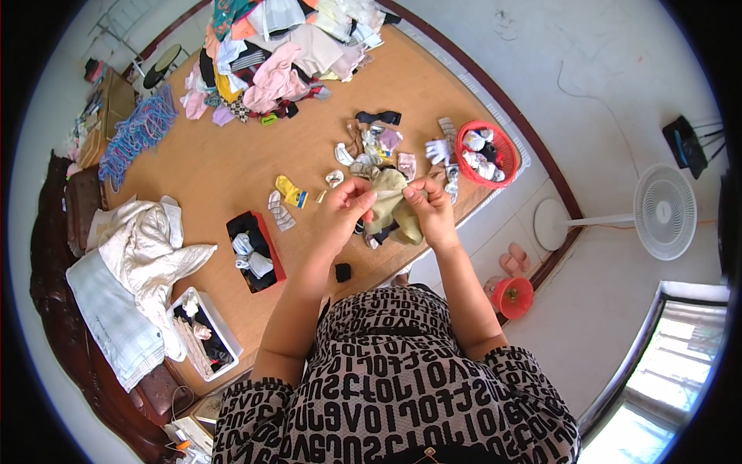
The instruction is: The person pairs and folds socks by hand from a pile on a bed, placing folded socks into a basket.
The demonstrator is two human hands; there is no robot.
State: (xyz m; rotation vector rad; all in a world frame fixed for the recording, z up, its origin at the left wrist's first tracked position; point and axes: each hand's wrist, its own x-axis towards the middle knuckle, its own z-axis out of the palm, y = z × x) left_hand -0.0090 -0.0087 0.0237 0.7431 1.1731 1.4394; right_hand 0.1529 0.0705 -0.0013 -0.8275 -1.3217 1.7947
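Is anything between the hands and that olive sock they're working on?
Nothing visible. The left hand and right hand both already grip the olive sock at its top edge, above the mat, with the loose socks lying behind it.

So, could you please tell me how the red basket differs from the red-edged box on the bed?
The red basket is round with open slatted walls; the red-edged box is oblong and solid-sided. The basket lies right of the hands and holds mostly pale balled socks; the box lies left and holds dark and grey rolled items. Both sit on the mat.
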